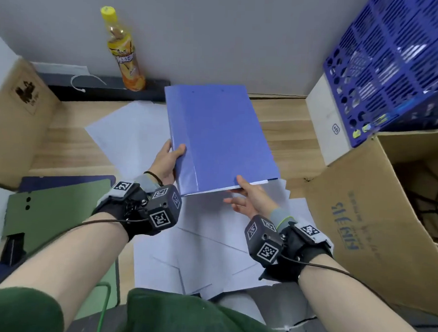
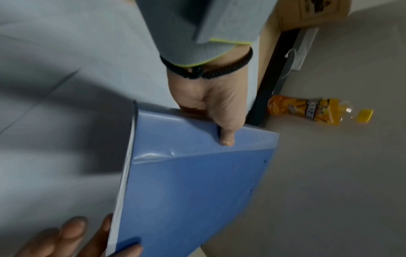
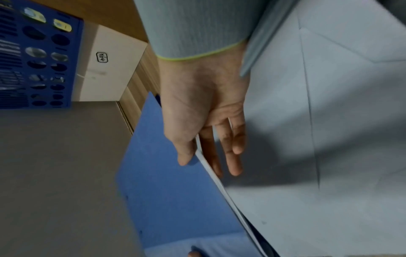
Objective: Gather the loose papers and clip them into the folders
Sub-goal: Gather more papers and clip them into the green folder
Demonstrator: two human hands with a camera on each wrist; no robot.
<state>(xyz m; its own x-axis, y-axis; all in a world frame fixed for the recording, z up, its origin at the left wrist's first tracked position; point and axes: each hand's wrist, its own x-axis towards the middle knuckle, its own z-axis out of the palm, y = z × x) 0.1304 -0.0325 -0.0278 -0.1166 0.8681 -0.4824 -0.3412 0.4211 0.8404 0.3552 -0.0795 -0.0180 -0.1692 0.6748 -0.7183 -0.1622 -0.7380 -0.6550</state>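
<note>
Overhead, the left hand (image 1: 166,161) is gripping the blue folder (image 1: 221,138) by its spine, the right hand (image 1: 246,199) pinching its near edge above the loose papers (image 1: 209,255). Leftward, the thumb (image 2: 226,137) is pressing the cover. Rightward, white sheets (image 3: 211,167) are peeking out beside the fingers (image 3: 232,153); I judge they could slip out if tilted.

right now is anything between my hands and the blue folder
Nothing visible. The left hand already grips the blue folder at its spine edge, and the right hand pinches its near edge, thumb on top.
</note>
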